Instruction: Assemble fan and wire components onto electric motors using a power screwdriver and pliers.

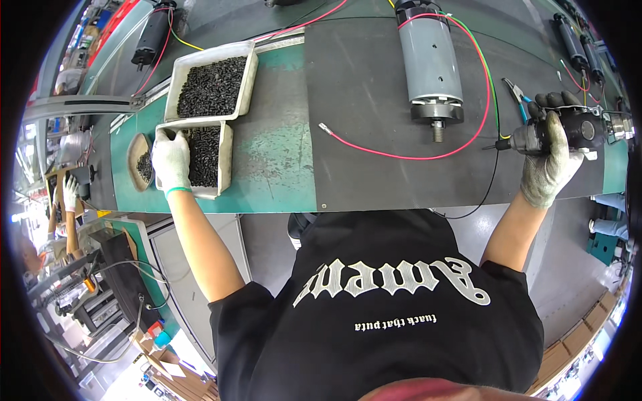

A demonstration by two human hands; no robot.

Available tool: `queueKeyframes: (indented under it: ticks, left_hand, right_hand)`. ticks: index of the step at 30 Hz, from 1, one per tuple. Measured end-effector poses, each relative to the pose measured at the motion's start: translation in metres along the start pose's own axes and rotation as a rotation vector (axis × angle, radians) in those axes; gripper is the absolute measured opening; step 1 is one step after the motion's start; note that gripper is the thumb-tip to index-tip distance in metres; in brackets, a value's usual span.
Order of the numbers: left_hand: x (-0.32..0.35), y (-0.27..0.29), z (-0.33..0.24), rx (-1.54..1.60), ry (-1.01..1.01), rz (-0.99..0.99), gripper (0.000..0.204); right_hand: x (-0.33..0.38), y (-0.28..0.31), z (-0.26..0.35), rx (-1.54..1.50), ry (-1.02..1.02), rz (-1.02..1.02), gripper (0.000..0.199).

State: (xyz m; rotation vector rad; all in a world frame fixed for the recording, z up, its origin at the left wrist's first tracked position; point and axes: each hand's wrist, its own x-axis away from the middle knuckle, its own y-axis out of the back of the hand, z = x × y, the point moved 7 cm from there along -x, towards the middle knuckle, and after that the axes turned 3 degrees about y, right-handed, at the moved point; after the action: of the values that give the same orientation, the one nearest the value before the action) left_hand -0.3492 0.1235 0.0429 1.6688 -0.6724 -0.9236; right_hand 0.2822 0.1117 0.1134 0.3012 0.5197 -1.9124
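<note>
My left hand (172, 159), in a white work glove, is at the left rim of the nearer white bin (227, 157). Its fingers are curled together over the small black screw-like pieces (204, 157); whatever they pinch is hidden. On the right, my gloved right hand (552, 157) grips a black power screwdriver (580, 128), its thin bit pointing left and a metal fitting at its other end. Between my hands, farther back, lies a grey cylindrical motor (433, 63) with its threaded shaft toward me. A red wire (401, 157) with a metal terminal curves around from it.
Behind the nearer bin stands a second white bin (250, 83) of black pieces. A small round dish (136, 157) sits left of my left hand. Blue-handled pliers (517, 97) lie by the screwdriver. Another motor (154, 33) is far left. A co-worker's gloved hand (70, 192) shows at left.
</note>
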Motion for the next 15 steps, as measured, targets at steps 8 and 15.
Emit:
queueKeyframes:
  ticks: [8,15]
  left_hand:
    - [-0.008,0.001,0.000,0.150,-0.091,0.054,0.025]
    - [-0.009,-0.018,0.024,0.431,0.048,0.180,0.021]
  right_hand:
    - [-0.007,0.028,-0.010,0.015,0.014,0.025,0.036]
    - [-0.008,0.021,-0.015,0.034,0.024,0.087,0.035]
